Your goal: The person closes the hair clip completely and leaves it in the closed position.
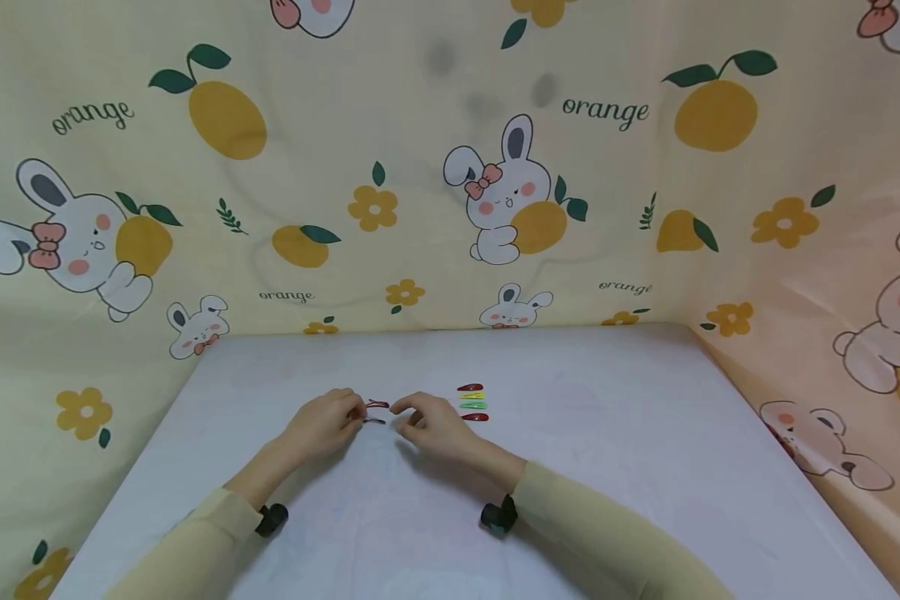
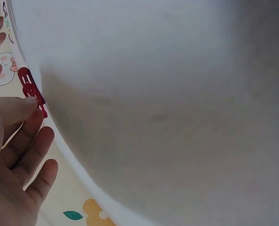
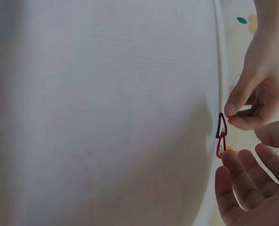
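Observation:
My left hand (image 1: 326, 425) pinches a red snap hair clip (image 2: 30, 84) between thumb and forefinger, just above the white table. In the right wrist view, a darker red clip (image 3: 221, 126) and a brighter red clip (image 3: 220, 147) hang end to end below the left fingertips; whether they are linked or only overlap, I cannot tell. My right hand (image 1: 438, 429) faces them with fingers loosely bent and apart, its fingertips close to the lower clip. Beneath the pinched clip in the head view, a thin dark shape (image 1: 374, 422) may be a clip or a shadow.
Beyond the right hand lies a short column of snap clips on the table (image 1: 607, 467): a red clip (image 1: 470, 387), a yellow clip (image 1: 472, 396), a green clip (image 1: 473, 405) and another red clip (image 1: 475, 417). A printed curtain (image 1: 420, 167) hangs behind and along the sides.

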`<state>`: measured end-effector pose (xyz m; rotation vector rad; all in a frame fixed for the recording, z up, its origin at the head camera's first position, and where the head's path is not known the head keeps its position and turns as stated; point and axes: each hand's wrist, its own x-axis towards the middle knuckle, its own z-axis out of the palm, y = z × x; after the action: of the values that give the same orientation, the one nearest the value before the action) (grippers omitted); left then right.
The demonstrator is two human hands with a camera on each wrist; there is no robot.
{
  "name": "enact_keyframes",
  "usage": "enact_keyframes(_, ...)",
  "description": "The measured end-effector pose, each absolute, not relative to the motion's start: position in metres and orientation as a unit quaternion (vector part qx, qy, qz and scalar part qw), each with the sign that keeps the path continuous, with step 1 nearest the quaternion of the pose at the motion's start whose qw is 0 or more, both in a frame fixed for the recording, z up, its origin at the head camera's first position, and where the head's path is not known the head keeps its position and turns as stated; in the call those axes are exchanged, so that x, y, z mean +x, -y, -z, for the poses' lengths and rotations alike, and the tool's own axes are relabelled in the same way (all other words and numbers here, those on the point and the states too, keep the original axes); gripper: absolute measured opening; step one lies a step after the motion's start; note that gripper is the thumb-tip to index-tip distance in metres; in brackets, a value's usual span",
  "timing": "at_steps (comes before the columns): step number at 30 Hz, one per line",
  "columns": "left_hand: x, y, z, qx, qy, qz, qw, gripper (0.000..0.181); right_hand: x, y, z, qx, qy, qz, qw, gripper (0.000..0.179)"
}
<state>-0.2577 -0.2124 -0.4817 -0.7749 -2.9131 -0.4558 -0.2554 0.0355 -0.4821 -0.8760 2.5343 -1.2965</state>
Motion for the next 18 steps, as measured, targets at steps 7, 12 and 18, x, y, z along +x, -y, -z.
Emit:
enact_keyframes(7,-0.259,0.211,0.482,-0.258,0.954,0.142,0.052,0.011,-0.257,-0.029,0.482,-0.281,-0.86,0.416,0.095,0.032)
enact_keyframes(12,-0.259,0.211,0.481,-0.261,0.954,0.137,0.052,0.011,-0.261,-0.023,0.483,-0.28,-0.864,0.407,0.098,0.031)
enact_keyframes(18,-0.259,0.21,0.48,-0.262,0.954,0.138,0.056,0.011,-0.265,-0.017,0.484,-0.282,-0.863,0.406,0.102,0.031)
